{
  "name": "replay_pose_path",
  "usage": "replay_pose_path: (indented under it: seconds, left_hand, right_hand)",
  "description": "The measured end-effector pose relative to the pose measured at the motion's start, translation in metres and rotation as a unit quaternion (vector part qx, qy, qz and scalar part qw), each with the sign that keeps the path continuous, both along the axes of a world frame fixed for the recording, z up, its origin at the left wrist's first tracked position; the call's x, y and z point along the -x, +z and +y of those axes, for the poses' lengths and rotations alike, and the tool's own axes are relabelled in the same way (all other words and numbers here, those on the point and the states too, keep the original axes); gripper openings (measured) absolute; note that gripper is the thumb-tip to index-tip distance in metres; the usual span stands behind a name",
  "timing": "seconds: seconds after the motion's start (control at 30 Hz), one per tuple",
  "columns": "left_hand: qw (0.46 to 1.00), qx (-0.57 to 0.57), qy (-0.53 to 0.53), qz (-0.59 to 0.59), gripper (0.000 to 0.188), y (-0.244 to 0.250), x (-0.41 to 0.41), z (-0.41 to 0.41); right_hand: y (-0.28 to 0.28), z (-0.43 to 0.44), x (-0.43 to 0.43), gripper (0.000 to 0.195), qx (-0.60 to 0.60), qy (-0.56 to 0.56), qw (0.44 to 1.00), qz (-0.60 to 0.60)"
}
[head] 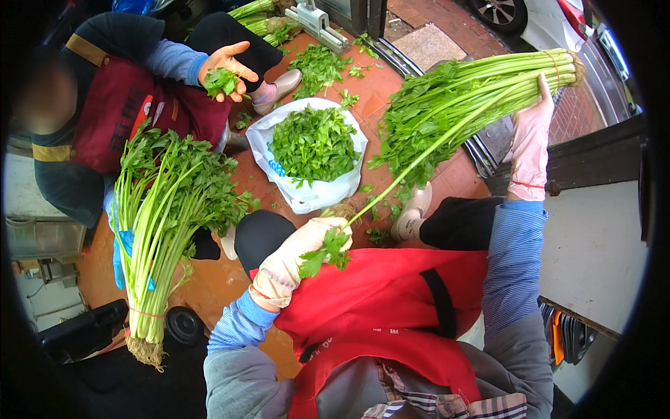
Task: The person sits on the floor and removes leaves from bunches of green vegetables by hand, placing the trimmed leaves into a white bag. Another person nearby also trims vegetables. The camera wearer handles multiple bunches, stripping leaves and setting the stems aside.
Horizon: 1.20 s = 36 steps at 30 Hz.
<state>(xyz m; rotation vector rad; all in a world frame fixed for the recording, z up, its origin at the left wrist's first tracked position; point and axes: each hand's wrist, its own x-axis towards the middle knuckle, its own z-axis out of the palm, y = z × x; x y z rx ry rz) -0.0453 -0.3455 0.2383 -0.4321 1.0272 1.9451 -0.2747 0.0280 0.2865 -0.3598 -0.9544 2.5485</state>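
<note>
My right hand, in a pale glove, grips a large bunch of leafy Chinese celery near its root end. A red band ties the stalks there, and the leaves point left over the floor. One long stalk slants from the bunch down to my left hand. That gloved hand is closed around the end of the stalk, and a leaf sprig pokes out over its fingers. Stringy roots show just behind my left hand. Between the two hands' far sides stands a white plastic bag full of picked celery leaves.
A co-worker at left holds another celery bunch in a blue-gloved hand and leaves in the other hand. Loose leaves lie on the tiled floor. A door track borders the street, where a white car stands.
</note>
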Motion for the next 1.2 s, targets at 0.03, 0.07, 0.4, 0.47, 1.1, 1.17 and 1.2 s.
replay_pose_path:
  seconds: [0.03,0.07,0.4,0.47,1.1,1.17,1.2]
  left_hand:
    - [1.000,0.007,-0.016,0.026,0.011,0.000,-0.001,0.000]
    - [0.998,0.015,-0.031,0.051,0.015,-0.001,-0.002,0.001]
    - [0.872,-0.308,0.377,-0.055,0.015,-0.044,-0.001,-0.048]
    - [0.820,-0.335,0.455,-0.092,0.016,-0.041,-0.003,-0.041]
    - [0.832,-0.157,0.530,-0.056,0.027,-0.070,0.069,-0.029]
    - [0.877,-0.062,0.471,0.074,0.030,-0.075,0.082,-0.036]
    - [0.889,-0.022,0.445,0.106,0.035,-0.079,0.089,-0.039]
  right_hand:
    - [0.001,-0.002,-0.001,0.035,0.000,-0.003,1.000,-0.002]
    - [0.002,-0.004,-0.002,0.035,0.001,-0.007,1.000,-0.006]
    - [0.007,0.007,-0.005,0.033,0.019,-0.059,0.997,-0.036]
    - [0.008,0.005,-0.005,0.033,0.013,-0.066,0.997,-0.044]
    - [0.002,0.008,-0.004,0.032,0.025,-0.067,0.997,-0.034]
    - [0.005,0.001,-0.005,0.032,0.043,-0.060,0.997,-0.027]
    - [0.007,-0.002,-0.006,0.031,0.039,-0.063,0.997,-0.025]
